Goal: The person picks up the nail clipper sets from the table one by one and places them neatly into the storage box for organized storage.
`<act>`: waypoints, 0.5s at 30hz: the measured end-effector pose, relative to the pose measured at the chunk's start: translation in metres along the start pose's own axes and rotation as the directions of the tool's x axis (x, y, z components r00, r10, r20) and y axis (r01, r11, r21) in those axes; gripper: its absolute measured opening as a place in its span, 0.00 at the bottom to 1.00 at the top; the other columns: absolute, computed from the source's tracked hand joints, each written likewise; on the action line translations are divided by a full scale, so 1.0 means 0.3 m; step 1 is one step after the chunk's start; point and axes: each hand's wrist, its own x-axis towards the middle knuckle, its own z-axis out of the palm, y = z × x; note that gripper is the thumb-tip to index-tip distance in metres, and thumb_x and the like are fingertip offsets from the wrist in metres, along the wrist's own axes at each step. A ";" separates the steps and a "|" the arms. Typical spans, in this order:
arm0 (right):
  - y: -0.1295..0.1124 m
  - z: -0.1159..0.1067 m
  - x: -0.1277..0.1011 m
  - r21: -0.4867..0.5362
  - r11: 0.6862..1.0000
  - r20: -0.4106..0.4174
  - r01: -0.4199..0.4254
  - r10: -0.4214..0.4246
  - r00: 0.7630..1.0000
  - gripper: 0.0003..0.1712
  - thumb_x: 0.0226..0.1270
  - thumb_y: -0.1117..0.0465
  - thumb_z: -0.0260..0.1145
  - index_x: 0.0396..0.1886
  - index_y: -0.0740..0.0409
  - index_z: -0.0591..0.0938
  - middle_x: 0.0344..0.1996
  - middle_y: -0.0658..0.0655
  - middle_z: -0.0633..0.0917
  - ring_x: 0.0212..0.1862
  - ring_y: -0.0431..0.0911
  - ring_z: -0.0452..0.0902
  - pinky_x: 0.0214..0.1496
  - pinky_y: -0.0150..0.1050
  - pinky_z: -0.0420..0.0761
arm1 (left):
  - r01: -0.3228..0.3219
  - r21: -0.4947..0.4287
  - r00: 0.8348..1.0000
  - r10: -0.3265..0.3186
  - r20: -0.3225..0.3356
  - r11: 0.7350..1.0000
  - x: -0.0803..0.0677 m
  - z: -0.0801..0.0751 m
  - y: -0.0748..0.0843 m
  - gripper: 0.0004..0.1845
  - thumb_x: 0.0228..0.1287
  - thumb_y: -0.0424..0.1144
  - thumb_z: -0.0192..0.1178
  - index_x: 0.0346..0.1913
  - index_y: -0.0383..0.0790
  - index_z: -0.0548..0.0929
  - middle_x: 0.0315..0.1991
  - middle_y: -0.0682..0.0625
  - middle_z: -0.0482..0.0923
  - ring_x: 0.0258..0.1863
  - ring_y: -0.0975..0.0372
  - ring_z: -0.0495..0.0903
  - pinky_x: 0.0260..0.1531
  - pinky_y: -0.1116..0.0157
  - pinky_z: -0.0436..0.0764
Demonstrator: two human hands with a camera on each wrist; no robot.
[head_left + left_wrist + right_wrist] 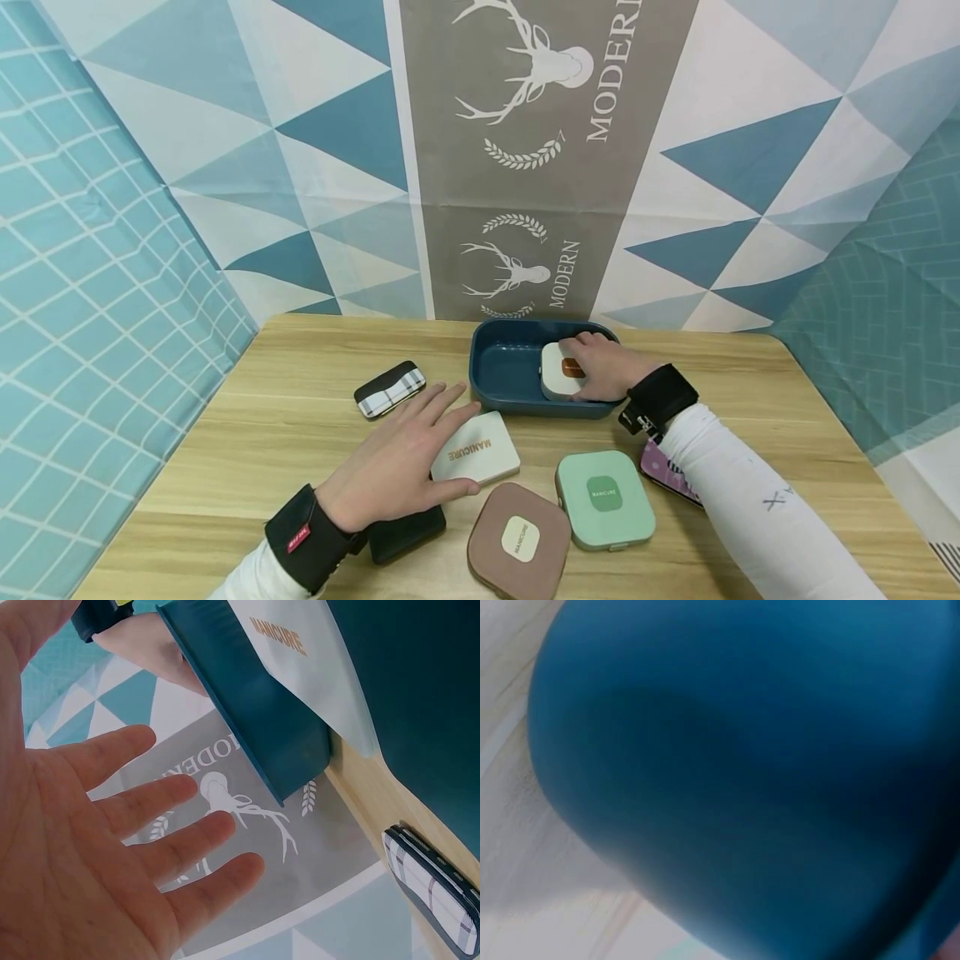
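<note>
The right hand (pixel 611 367) grips a small white case (pixel 561 371) with a brown label, fingers curled over its top, and holds it inside the dark blue tray (pixel 502 375) at the tray's right end. The left hand (pixel 401 454) is spread flat with straight fingers, its fingertips (pixel 247 866) apart, resting on the near-left edge of a cream case (pixel 480 450) that lies on the wooden table (pixel 247 450) just in front of the tray. A green case (pixel 604 498), a brown case (pixel 519 540), a black case (pixel 407 533) and a plaid case (pixel 389 388) lie around it.
</note>
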 end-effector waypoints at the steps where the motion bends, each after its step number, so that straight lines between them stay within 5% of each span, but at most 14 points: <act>1: -0.001 -0.001 -0.001 0.002 1.000 0.000 -0.001 0.001 1.000 0.52 0.60 0.48 0.83 0.77 0.66 0.69 0.64 0.70 0.76 0.63 0.63 0.72 0.65 0.56 0.77 | 0.001 0.000 1.000 -0.001 0.001 1.000 0.000 0.000 0.000 0.50 0.61 0.70 0.70 0.79 0.47 0.71 0.81 0.42 0.63 0.79 0.42 0.61 0.75 0.41 0.65; 15: 0.001 0.002 -0.003 -0.037 0.999 -0.027 0.021 -0.022 0.999 0.53 0.57 0.49 0.85 0.76 0.67 0.70 0.63 0.70 0.76 0.63 0.64 0.71 0.67 0.59 0.74 | -0.001 0.004 1.000 0.001 -0.004 1.000 0.001 0.000 -0.001 0.49 0.62 0.70 0.70 0.79 0.47 0.71 0.81 0.42 0.63 0.80 0.42 0.61 0.75 0.41 0.64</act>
